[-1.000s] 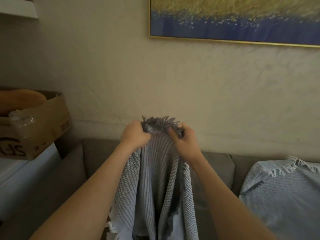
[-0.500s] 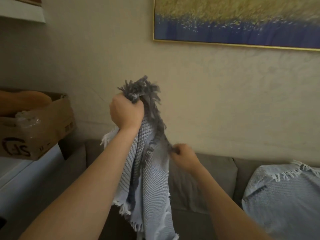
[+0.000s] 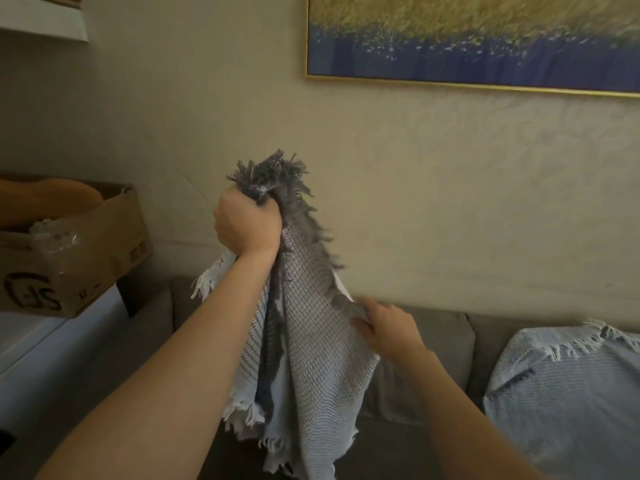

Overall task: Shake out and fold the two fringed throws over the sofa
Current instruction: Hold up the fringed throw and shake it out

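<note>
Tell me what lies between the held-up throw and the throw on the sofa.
Head view: the right hand, pinching the held throw, its forearm, and the grey sofa cushion behind.

Upside-down "SF" on cardboard box [image 3: 114, 244]

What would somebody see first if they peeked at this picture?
The grey throw hangs in the middle, gripped up high at its dark fringe by the left hand, while the right hand holds its edge lower down. Next comes the big blue and gold painting on the wall at top right. A second throw lies on the sofa at the right.
</note>
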### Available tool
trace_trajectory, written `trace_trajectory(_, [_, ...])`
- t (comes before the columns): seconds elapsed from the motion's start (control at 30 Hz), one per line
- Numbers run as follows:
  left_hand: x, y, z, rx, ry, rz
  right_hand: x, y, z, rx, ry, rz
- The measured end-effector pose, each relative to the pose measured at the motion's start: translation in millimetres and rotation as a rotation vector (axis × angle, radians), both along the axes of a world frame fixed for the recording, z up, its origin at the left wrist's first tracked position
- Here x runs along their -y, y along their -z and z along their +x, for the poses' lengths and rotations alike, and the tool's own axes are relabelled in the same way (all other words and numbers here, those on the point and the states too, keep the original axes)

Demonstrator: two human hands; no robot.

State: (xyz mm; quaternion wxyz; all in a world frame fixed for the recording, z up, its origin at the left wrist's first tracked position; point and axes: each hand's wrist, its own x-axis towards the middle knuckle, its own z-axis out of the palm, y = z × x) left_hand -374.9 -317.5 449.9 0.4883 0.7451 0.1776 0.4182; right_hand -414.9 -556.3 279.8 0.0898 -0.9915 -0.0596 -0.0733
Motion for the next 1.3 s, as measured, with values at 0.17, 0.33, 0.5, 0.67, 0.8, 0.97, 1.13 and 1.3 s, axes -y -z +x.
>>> trace_trajectory(0.17, [-1,3,2,-0.005,-0.028,-0.021,16,2,2,0.303,0.456,0.255])
trace_trajectory(0.33, [0,10,4,-0.043,-0.014,-0.02,14,-10,0,0.394,0.288,0.491])
trace_trajectory(0.5, [-6,18,5,-0.111,-0.021,-0.017,28,-22,2,0.458,0.568,0.641])
trace_trajectory(0.67, [-1,20,5,-0.121,-0.001,-0.012,19,-6,-9,0.406,0.328,0.608])
trace_trajectory(0.8, [7,24,5,-0.113,0.029,-0.026,14,16,-24,0.134,0.0,0.161])
trace_trajectory(0.97, [15,21,3,-0.088,0.073,-0.028,-13,35,-31,-0.019,-0.134,-0.023])
trace_trajectory(1.13, [23,18,-3,-0.071,0.109,-0.031,-47,48,-25,-0.03,-0.188,-0.101])
trace_trajectory(1.3, [26,21,-3,-0.077,0.124,-0.027,-88,39,-24,0.331,-0.206,0.131])
